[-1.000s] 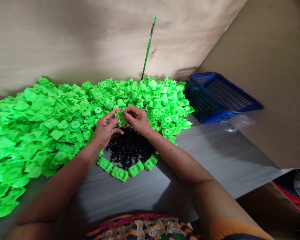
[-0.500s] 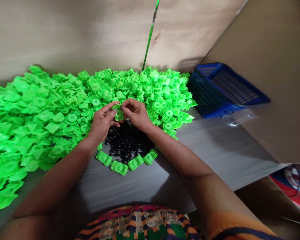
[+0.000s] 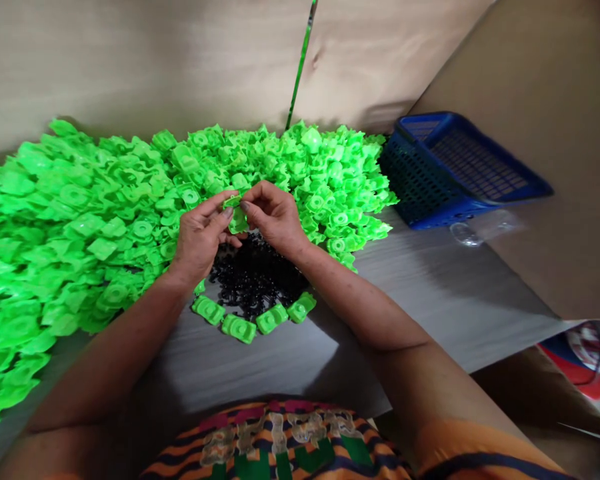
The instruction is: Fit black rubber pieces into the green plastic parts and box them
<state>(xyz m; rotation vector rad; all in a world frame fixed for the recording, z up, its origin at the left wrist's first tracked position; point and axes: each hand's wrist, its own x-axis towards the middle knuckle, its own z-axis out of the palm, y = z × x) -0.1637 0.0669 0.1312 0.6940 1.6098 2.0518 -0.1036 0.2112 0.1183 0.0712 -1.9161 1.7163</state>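
Note:
Between my two hands is a green plastic piece (image 3: 239, 221), raised just above a heap of small black parts (image 3: 260, 277). My left hand (image 3: 200, 233) grips it from the left with thumb and fingers. On its right edge, the thumb and index finger of my right hand (image 3: 275, 217) pinch it. Whether a black part is at the fingertips is too small to tell. Several green pieces (image 3: 239, 329) lie in a curved row on the near side of the black heap. Behind and to the left spreads a large pile of green pieces (image 3: 95, 220).
A blue perforated basket (image 3: 430, 173) stands tilted at the back right, with a clear plastic item (image 3: 465, 233) beside it. Wooden panels (image 3: 180, 60) rise behind the grey table (image 3: 430, 293). Red and blue items lie beyond the table's right edge.
The view has shifted slightly. Both hands still hold the green piece, which is now tilted a little differently between the fingers.

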